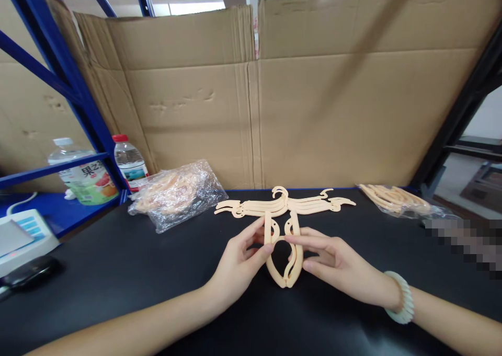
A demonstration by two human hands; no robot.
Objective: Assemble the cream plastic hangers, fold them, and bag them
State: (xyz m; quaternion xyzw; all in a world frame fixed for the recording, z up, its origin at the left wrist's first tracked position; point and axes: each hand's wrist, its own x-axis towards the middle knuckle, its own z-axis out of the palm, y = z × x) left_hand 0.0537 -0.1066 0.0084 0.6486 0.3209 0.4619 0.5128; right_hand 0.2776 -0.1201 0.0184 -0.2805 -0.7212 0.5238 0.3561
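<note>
Between my two hands is a cream plastic folding hanger (286,278), its arms folded up side by side and its joined end toward me. My left hand (243,259) pinches the left arm between thumb and fingers. On the other side, my right hand (333,256), with a pale bracelet (400,297) at the wrist, grips the right arm. Just beyond my fingers lies a stack of unfolded hangers (264,206), spread sideways with a hook pointing away from me.
A clear bag of cream parts (176,191) lies at the left, and another bagged bundle of hangers (394,198) at the right. Bottles (131,162) stand by the blue rack (74,84). Cardboard (353,110) walls the back of the black table (137,288). A white device (29,241) sits at far left.
</note>
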